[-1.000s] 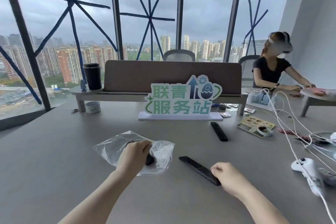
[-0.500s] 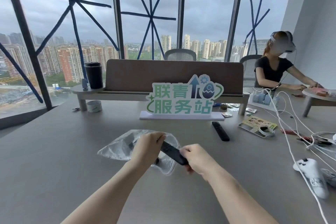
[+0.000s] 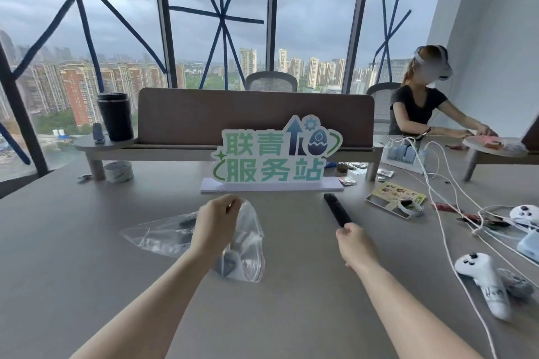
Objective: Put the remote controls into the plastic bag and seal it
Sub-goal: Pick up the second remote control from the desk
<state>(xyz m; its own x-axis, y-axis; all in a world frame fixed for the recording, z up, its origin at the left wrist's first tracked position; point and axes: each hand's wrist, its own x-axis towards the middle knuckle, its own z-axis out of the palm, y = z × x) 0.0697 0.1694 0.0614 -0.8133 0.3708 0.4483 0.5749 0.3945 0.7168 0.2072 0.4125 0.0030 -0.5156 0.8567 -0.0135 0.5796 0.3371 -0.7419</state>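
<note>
Left hand (image 3: pixel 214 221) fingers pinched shut on the raised rim of the one plastic bag (image 3: pixel 186 237); right hand (image 3: pixel 354 242) fingers curled at the near end of one black remote (image 3: pixel 337 210) lying on the bench (image 3: pixel 87 242), whether gripping it or only touching hard to tell. Inside the bag, dark shapes, blurred by the film and partly behind the left hand; count of remotes there unclear. Beyond, a green sign (image 3: pixel 274 157) just past the free remote; two white controllers (image 3: pixel 484 277) and tangled white cables (image 3: pixel 455 198) to the right, clear of both hands.
</note>
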